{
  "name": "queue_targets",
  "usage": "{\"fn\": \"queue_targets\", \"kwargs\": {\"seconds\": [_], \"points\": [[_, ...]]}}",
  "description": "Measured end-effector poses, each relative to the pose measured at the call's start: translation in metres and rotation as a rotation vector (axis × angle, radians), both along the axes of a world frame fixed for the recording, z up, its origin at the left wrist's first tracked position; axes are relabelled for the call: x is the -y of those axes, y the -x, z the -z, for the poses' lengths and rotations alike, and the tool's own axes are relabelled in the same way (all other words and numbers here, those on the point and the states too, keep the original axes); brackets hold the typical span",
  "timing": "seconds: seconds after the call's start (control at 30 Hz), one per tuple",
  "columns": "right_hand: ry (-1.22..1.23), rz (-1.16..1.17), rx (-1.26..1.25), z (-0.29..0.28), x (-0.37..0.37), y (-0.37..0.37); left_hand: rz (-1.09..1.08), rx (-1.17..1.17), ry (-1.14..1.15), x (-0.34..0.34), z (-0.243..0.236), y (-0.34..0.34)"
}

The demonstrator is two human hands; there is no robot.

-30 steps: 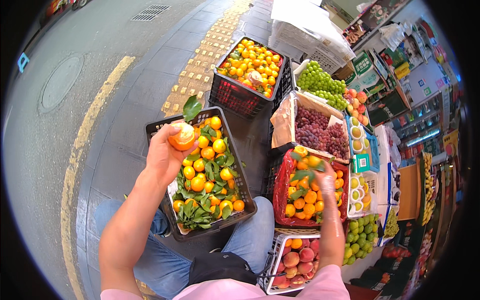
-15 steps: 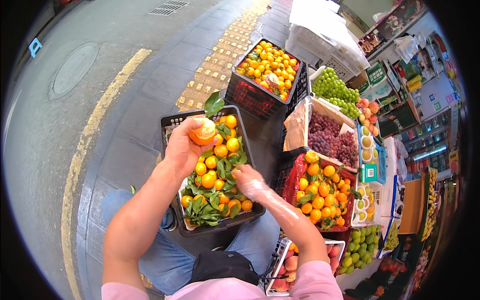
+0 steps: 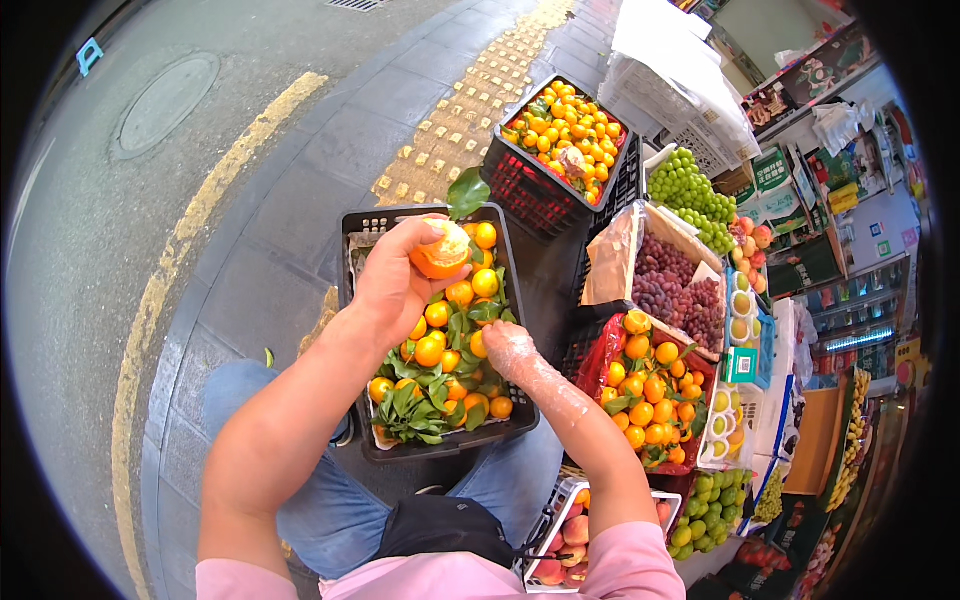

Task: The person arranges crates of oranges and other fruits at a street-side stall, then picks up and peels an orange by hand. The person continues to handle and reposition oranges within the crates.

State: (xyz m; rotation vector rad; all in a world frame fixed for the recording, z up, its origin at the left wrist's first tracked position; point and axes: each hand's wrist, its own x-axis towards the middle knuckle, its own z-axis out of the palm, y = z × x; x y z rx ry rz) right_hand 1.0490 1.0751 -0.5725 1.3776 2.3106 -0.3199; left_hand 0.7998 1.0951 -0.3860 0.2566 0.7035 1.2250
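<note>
My left hand [image 3: 395, 285] is raised over a black plastic crate [image 3: 358, 235] and grips an orange tangerine [image 3: 441, 252] with a green leaf [image 3: 467, 192] on its stem. The crate holds several tangerines [image 3: 452, 330] mixed with green leaves. My right hand [image 3: 512, 350], in a thin clear plastic glove, reaches down into the right side of that crate among the fruit. Whether it grips anything is hidden. My knees in blue jeans [image 3: 330, 510] sit just below the crate.
Another black crate of tangerines [image 3: 565, 130] stands farther ahead. To the right are boxes of green grapes [image 3: 690, 195], red grapes [image 3: 665, 285], a red-lined box of oranges [image 3: 645, 395] and peaches [image 3: 565, 545]. Grey pavement and a yellow tactile strip [image 3: 470, 110] lie left.
My right hand has moved left from the red-lined orange box into the crate in front of me. My left hand stays up with the tangerine.
</note>
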Motion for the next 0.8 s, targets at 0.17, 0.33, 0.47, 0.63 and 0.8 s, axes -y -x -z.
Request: {"fn": "queue_targets", "kwargs": {"seconds": [0.17, 0.33, 0.47, 0.63, 0.8], "points": [[0.117, 0.350, -0.167, -0.015, -0.006, 0.002, 0.001, -0.010, -0.005, 0.000, -0.001, 0.002], [0.260, 0.438, -0.479, -0.028, 0.003, -0.005, 0.007, -0.009, -0.010, 0.001, 0.000, 0.002], [0.296, 0.585, -0.752, -0.022, 0.019, -0.001, 0.006, -0.028, -0.018, 0.000, 0.004, -0.003], [0.380, 0.610, -0.786, -0.022, 0.029, -0.001, 0.011, -0.029, -0.012, 0.000, 0.007, -0.004], [0.258, 0.276, -0.311, -0.030, 0.032, 0.001, 0.014, -0.024, -0.019, 0.000, 0.006, -0.002]]}}
